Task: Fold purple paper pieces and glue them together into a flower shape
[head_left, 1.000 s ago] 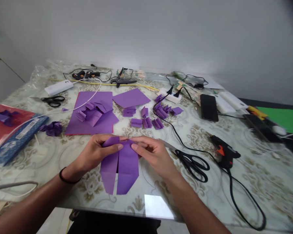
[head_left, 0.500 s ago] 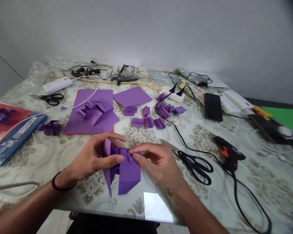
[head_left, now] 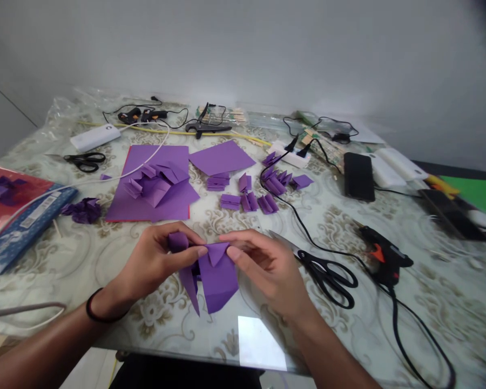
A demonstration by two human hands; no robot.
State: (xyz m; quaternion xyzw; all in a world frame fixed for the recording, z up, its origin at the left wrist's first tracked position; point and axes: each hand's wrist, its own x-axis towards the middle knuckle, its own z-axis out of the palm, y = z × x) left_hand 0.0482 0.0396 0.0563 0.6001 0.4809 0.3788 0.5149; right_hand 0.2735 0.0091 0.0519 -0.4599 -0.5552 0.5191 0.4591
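Note:
Between my hands is a folded piece of purple paper (head_left: pixel 221 281), with a small triangular flap turned down at its top edge. My left hand (head_left: pixel 162 256) pinches it at the upper left, thumb in front and fingers behind. At the top right corner of the flap, my right hand (head_left: pixel 269 265) has thumb and forefinger at the paper's edge. Part of the paper curls up behind the left thumb, and another panel hangs below. Black-handled scissors (head_left: pixel 328 275) lie just right of my right hand.
A black glue gun (head_left: pixel 383 254) with its cord lies at the right. Beyond my hands are purple sheets (head_left: pixel 117 202) and several small folded purple pieces (head_left: pixel 230 202). A power strip (head_left: pixel 289 155), a phone (head_left: pixel 358 175) and a second pair of scissors (head_left: pixel 87 161) lie farther back.
The small flap at the paper's top edge now lies as a wider triangle. The panel at the left has swung in closer, and my right fingers have parted slightly.

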